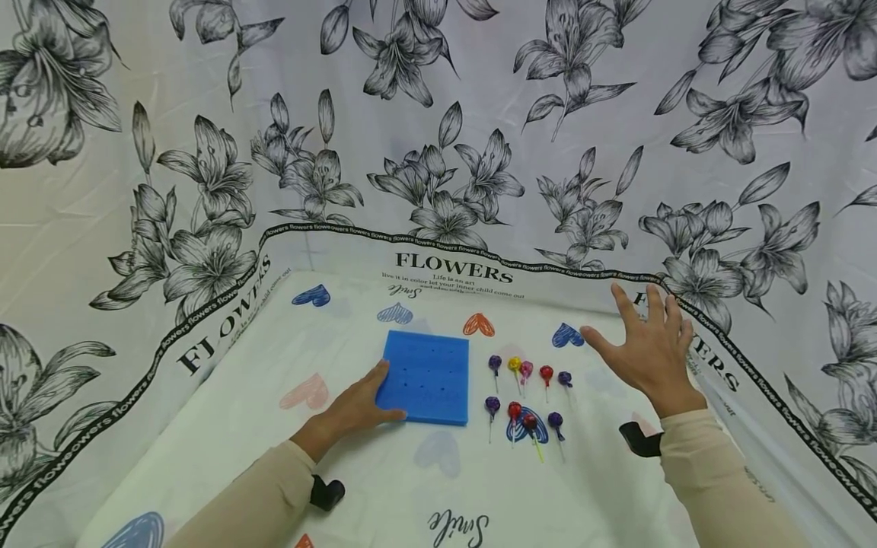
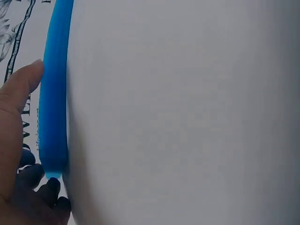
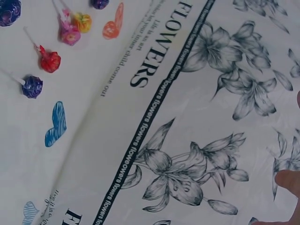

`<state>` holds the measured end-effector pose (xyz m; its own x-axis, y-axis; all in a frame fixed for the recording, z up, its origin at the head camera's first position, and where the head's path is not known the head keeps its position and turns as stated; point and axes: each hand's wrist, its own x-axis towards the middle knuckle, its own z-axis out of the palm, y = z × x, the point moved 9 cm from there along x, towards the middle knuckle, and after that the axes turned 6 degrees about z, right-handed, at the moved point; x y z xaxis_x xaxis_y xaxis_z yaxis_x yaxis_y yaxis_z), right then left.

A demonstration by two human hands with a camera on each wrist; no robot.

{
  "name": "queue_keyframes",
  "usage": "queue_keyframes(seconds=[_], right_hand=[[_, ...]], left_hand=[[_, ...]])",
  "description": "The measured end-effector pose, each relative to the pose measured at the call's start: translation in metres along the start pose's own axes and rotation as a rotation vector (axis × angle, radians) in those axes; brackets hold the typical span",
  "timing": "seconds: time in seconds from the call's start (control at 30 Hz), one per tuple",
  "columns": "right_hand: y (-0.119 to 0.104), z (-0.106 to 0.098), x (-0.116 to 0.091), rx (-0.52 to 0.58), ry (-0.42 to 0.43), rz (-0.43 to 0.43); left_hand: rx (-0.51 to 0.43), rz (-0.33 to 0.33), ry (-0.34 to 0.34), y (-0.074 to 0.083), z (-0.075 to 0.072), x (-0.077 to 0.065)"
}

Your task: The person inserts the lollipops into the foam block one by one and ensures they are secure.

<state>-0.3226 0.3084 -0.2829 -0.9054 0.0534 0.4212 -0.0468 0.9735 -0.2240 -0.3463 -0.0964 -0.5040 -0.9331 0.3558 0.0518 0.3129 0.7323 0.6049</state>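
Note:
A flat blue square block (image 1: 426,378) with several small holes in its top lies mid-table in the head view. My left hand (image 1: 352,403) holds it at its near left corner, thumb along the near edge and fingers at the left side. The left wrist view shows the block's side (image 2: 55,103) with the fingers (image 2: 28,79) against it. My right hand (image 1: 647,350) is raised at the right, fingers spread and holding nothing. Between the block and that hand lie wrapped lollipops in two rows, among them a red lollipop (image 1: 546,373), a yellow lollipop (image 1: 515,365) and a purple lollipop (image 1: 492,406).
A white cloth (image 1: 288,457) printed with hearts and lettering covers the table. Behind it and at both sides hangs a curtain (image 1: 384,122) with black lily drawings. Dark straps (image 1: 327,493) show at the sleeves' undersides.

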Motion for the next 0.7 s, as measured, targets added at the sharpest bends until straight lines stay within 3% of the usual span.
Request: queue_keyframes(seconds=[0.43, 0.7], right_hand=[[-0.001, 0.002, 0.005, 0.091, 0.041, -0.033], [0.016, 0.022, 0.016, 0.382, 0.056, -0.051]], left_hand=[[0.038, 0.012, -0.017, -0.005, 0.004, 0.003], [0.042, -0.002, -0.036, -0.006, 0.006, 0.002]])
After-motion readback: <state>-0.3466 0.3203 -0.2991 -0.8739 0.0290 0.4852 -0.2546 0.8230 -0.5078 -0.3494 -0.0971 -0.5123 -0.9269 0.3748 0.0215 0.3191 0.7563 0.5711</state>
